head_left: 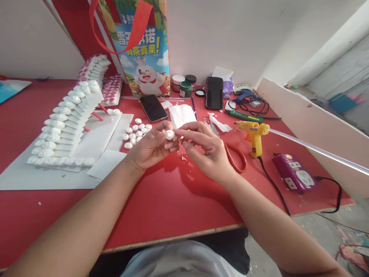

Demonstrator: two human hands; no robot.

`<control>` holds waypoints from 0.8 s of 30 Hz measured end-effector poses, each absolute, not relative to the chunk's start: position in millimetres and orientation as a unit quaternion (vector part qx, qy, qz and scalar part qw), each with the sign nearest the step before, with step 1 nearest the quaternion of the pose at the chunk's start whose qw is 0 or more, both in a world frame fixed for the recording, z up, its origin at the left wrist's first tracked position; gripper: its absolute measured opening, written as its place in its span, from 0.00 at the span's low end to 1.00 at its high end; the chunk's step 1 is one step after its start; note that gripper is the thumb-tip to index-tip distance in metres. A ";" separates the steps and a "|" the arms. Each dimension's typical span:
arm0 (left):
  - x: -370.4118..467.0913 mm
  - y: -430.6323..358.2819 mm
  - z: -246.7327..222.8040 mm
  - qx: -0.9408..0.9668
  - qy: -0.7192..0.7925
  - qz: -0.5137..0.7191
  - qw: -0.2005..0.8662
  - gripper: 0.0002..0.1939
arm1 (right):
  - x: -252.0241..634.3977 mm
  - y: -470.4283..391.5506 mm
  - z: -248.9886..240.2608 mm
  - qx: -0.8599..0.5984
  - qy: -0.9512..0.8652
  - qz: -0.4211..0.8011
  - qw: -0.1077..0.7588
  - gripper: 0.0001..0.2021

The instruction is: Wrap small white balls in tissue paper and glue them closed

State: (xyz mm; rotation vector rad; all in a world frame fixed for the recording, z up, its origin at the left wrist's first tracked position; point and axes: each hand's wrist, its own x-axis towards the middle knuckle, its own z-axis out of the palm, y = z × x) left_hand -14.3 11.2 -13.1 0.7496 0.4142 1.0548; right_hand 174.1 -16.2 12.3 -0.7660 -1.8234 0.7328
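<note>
A small white rosette is pinched between the thumb and fingers of my left hand, above the middle of the red table. My right hand is just to its right, index finger stretched toward the rosette's edge and the other fingers partly curled apart; nothing shows in its grip. Several loose white rosettes lie behind and left of my left hand. On the left stands a curved stepped white piece lined with white rosettes, resting on white boards.
Right of my right hand are orange-handled scissors, a yellow glue gun with a long clear stick, and a purple box with a cable. Behind are phones, paint jars, folded tissue, a green cutter and a printed bag.
</note>
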 end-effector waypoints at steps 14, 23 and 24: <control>-13.2 10.9 -14.7 0.349 0.203 0.493 0.771 0.17 | 174.2 -12.4 0.0 -0.281 -0.812 0.156 0.488 0.20; -13.6 13.2 -16.8 0.352 0.200 0.492 0.771 0.15 | 176.4 -12.1 -3.1 -0.279 -0.829 0.122 0.469 0.23; -13.7 13.4 -17.1 0.352 0.200 0.491 0.771 0.15 | 176.5 -12.1 -2.9 -0.280 -0.831 0.120 0.465 0.23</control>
